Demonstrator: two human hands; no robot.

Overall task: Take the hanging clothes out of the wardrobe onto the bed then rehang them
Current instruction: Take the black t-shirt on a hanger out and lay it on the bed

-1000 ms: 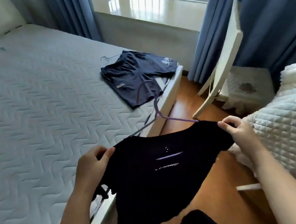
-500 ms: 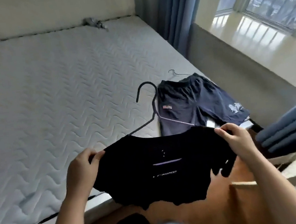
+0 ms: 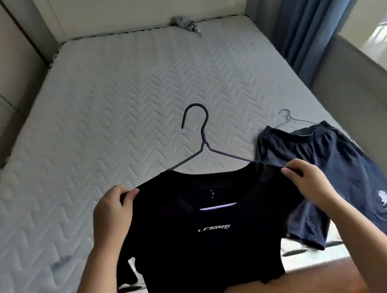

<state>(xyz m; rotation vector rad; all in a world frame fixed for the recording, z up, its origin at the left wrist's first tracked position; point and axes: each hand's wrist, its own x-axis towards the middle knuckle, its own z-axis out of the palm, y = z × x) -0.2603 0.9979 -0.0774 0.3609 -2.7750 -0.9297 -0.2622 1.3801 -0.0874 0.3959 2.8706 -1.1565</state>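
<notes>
Head view, both hands (image 3: 112, 213) (image 3: 309, 184) pinching tee (image 3: 200, 243) shoulders, arms outstretched

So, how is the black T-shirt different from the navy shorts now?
The black T-shirt is held up by the left hand and right hand; the navy shorts lie flat on the bed. The T-shirt's hanger is dark, the shorts' hanger pale grey. Both carry white print.

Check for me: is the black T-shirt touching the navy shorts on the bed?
Cannot tell. In the head view the black T-shirt, held by the left hand and right hand, overlaps the navy shorts, but nothing shows contact or a gap.
</notes>
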